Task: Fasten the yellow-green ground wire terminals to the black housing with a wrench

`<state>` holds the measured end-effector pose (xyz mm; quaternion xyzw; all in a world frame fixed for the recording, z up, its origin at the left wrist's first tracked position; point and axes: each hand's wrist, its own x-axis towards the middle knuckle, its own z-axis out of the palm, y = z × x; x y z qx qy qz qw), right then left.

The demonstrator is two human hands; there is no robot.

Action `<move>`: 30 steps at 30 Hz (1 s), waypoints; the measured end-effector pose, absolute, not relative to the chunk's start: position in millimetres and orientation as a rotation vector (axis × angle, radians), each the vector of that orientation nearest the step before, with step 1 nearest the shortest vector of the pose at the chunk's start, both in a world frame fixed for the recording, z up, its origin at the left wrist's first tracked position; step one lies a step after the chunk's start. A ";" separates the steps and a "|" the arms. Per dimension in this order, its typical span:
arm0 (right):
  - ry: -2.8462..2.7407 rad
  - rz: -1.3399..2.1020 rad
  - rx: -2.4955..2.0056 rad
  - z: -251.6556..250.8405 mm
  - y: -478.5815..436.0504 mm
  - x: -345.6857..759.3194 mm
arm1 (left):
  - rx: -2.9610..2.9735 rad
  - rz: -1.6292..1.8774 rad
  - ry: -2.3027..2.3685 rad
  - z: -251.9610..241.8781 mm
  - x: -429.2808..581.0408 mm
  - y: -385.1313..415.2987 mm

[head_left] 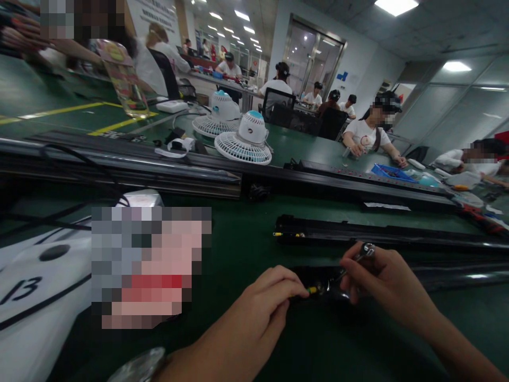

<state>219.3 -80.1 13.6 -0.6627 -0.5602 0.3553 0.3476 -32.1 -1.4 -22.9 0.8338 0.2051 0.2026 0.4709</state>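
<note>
My left hand [274, 297] is closed, its fingertips pinching a short yellow-green wire [313, 290] at the end of a long black rail [437, 277]. In my right hand [379, 276] is a shiny metal wrench [365, 251], gripped between thumb and fingers. The wrench's round end rises above the hand, while its shaft slants down and left toward the wire's end. What its lower tip touches is too small to make out. Behind both hands lies a second black rail [382, 236], with another yellow wire [283, 234] at its left end.
Long metal and black bars [191, 178] run across the green table [242, 233]. Two white fans [243, 143] and a clear bottle [126, 85] stand beyond. Papers or bags [47, 265] lie at left. A blue tray [392, 172] sits near a person [371, 132] across the table.
</note>
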 end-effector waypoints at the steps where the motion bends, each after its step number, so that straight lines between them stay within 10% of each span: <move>1: -1.457 0.924 -1.718 13.3 -79.7 219.0 | 2.040 0.490 0.509 -22.7 -32.0 -1.2; 30: -1.633 0.842 -1.830 13.5 -78.8 221.0 | 2.036 0.502 0.492 -19.2 -31.6 -2.7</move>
